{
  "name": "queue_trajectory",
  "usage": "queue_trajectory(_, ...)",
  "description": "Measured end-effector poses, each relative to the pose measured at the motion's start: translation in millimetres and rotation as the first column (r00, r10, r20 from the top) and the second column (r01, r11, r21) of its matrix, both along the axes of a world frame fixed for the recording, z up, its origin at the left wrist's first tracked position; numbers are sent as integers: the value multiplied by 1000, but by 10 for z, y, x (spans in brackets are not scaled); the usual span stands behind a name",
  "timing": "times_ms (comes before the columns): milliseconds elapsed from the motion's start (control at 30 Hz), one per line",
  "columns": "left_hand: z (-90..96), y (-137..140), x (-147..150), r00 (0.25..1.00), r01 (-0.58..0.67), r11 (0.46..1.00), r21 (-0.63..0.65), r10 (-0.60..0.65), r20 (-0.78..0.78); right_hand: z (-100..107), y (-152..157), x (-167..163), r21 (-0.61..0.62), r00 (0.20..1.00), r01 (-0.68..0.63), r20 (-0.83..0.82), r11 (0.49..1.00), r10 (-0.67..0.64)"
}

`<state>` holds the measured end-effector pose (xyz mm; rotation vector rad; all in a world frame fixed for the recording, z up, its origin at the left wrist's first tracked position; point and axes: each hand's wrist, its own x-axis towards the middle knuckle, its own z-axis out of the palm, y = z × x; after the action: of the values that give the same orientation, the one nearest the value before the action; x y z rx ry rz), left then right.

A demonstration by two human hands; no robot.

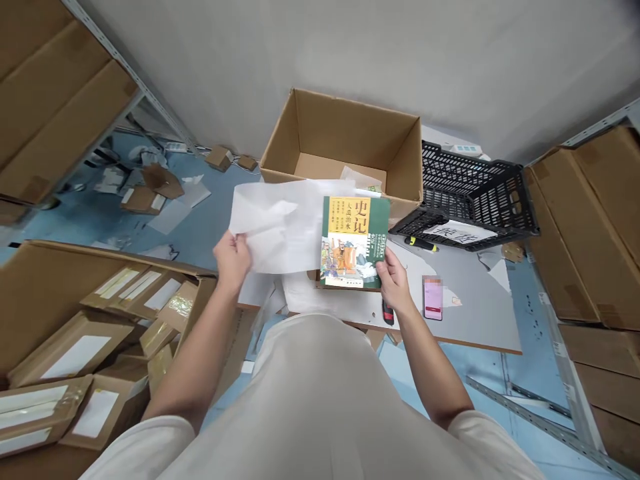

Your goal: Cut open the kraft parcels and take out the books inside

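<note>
Book (350, 253) just left of right hand (395, 277), right edge pinched; left hand (233, 259) pinching sheet (270, 230) left of book.

Looks forward and down from the head, close over the shirt (320, 400) at bottom centre, past left hand (233, 260) and right hand (395, 280) at mid-height, to the wall (350, 47) at top.

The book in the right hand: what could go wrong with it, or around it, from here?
The right hand holds the book by one side only, so it might tip or slip.

The thin whitish sheet, held at its outer edge by the left hand, looks flimsy and could crease or tear.

The red-and-black tool lies near the table's front edge, so a stray arm might knock it off.
</note>
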<state>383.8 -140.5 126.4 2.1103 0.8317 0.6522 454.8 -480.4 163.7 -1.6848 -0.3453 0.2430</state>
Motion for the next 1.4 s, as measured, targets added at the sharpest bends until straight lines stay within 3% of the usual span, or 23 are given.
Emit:
queue_trajectory(67, -183, 272, -188, 995, 18, 980, 197, 1, -97, -93, -88, -21, 6, 999, 38, -20, 999, -37)
queue_trajectory(133, -454, 366, -375, 973, 73, 969, 236, -17, -229, -194, -150, -75, -5, 997, 68, -46, 998, -68)
queue_trajectory(267, -1080, 131, -572, 852, 262, 961, 84, -190, -487, -361, -174, -194, -20, 991, 109, -71, 994, -110)
queue_trajectory(367, -1329, -145, -557, 700, 389, 915, -104, -367, -613, -426, -155, -230, -55, 988, 122, -84, 991, -126)
queue_trajectory(433, -1281, -301, -529, 684, 389, 912, -128, -380, -623, -444, -145, -233, -70, 987, 127, -90, 989, -133)
queue_trajectory(500, -1062, -464, -510, 772, 369, 926, -85, -356, -527, -455, -131, -238, -67, 987, 126, -94, 990, -132)
queue_trajectory(567, -733, -673, -488, 868, 395, 915, -87, -402, -291, -467, -103, -254, -66, 988, 122, -92, 990, -127)
queue_trajectory(600, -558, -798, -470, 866, 453, 878, -156, -475, -157, -476, -82, -265, -65, 988, 120, -91, 991, -126)
queue_trajectory(633, -394, -931, -444, 827, 532, 802, -271, -561, -36, -485, -59, -275, -62, 987, 124, -91, 990, -129)
queue_trajectory(667, -251, -1063, -412, 780, 591, 694, -412, -621, 75, -492, -36, -280, -54, 986, 128, -96, 990, -133)
queue_trajectory(700, -135, -1185, -377, 763, 600, 588, -543, -624, 167, -494, -16, -274, -42, 985, 131, -108, 990, -135)
queue_trajectory(733, -49, -1287, -344, 783, 569, 520, -637, -579, 227, -487, -2, -255, -26, 982, 135, -127, 990, -137)
queue_trajectory(800, 39, -1415, -298, 828, 501, 423, -755, -487, 277, -433, 1, -162, 15, 975, 147, -173, 989, -143)
queue_trajectory(1000, 18, -1393, -334, 857, 442, 311, -841, -422, 295, -28, -164, 361, 63, 961, 218, -186, 974, -203)
queue_trajectory(1067, 28, -1387, -346, 857, 426, 215, -879, -406, 316, 87, -213, 471, 66, 976, 145, -174, 987, -132)
queue_trajectory(1167, 72, -1423, -335, 836, 379, -12, -925, -424, 348, 191, -209, 540, 26, 993, -12, -121, 1000, 15)
queue_trajectory(1233, 106, -1459, -316, 808, 324, -133, -937, -477, 347, 234, -160, 563, -54, 992, -111, -59, 992, 107)
queue_trajectory(1333, 161, -1485, -287, 744, 263, -240, -934, -566, 355, 289, -97, 606, -43, 966, -242, -101, 969, 237)
queue_trajectory(1400, 192, -1458, -274, 749, 306, -251, -919, -533, 394, 329, -108, 639, 29, 944, -271, -187, 962, 272)
